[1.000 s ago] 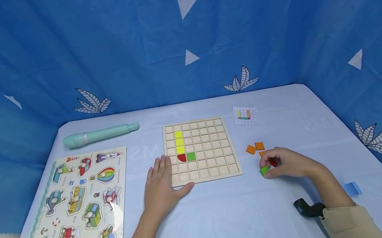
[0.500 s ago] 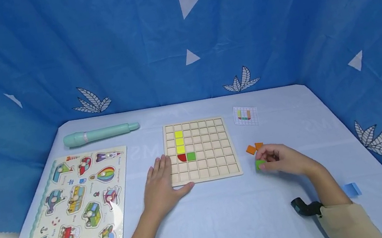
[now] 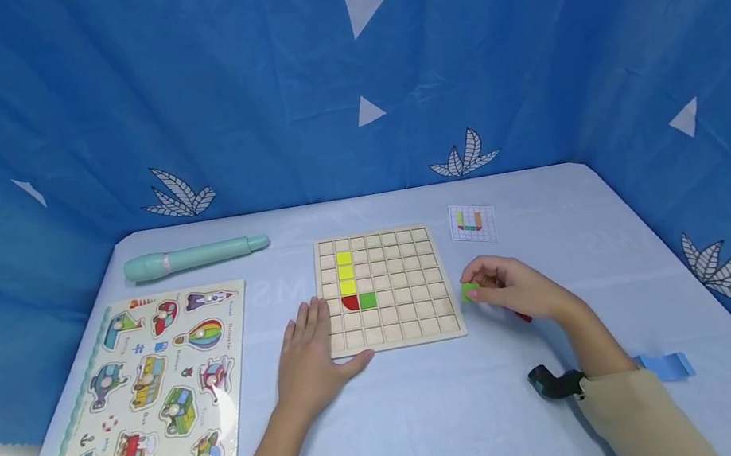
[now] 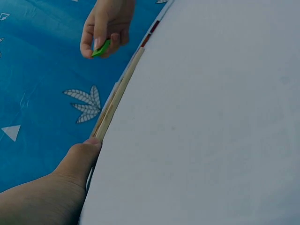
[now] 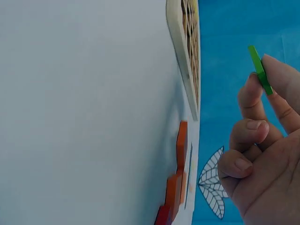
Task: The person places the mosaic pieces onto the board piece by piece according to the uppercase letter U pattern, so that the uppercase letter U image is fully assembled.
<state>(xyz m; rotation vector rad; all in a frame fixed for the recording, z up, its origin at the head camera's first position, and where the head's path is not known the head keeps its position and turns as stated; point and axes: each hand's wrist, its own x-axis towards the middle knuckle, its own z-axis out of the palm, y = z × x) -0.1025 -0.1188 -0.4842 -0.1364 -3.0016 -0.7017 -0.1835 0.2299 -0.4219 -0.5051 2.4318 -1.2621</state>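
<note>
My right hand [image 3: 517,287] pinches a green square tile [image 3: 469,290] between thumb and fingertips, just off the right edge of the wooden grid board [image 3: 416,315]. In the right wrist view the green tile [image 5: 260,70] is held up above the table, tilted on edge. On the board sit several yellow squares [image 3: 345,272] in a column, a red quarter-round tile [image 3: 350,304] below them and a green square [image 3: 367,300] beside it. My left hand [image 3: 309,358] rests at the board's left front corner, fingers on its left edge and thumb along the front edge.
Orange tiles [image 5: 182,145] and a red tile [image 5: 164,215] lie under my right hand. A pattern card [image 3: 472,223] lies behind it. A vehicle puzzle board [image 3: 242,442] lies at left, with a teal microphone-shaped toy [image 3: 203,256] behind. A blue piece [image 3: 672,366] sits at right.
My right hand has lifted the green tile from the loose tiles and carried it left and away from me, towards the board. The left hand stays in place.
</note>
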